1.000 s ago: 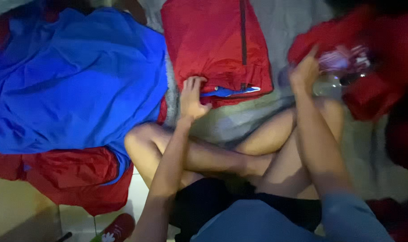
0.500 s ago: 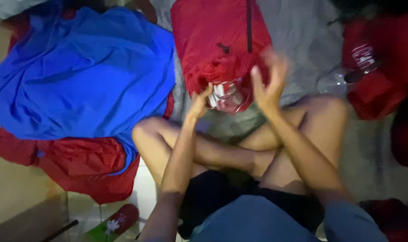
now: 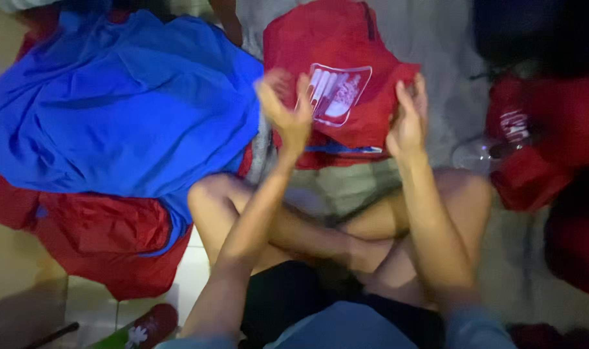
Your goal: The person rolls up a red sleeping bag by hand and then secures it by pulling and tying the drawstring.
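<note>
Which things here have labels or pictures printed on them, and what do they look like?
White printed patch: on the red garment between the left hand and right hand; a tilted rounded rectangle, white outline with white bars.
Smaller white print: on the red cloth at the right; blurred.
White flower mark: on a red and green thing at the bottom left.

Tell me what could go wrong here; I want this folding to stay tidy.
The left hand and right hand lift the red fabric garment with a white printed patch; its loose lower edge might drag and unfold. The clear plastic bottle lying close to the right hand could get knocked.
</note>
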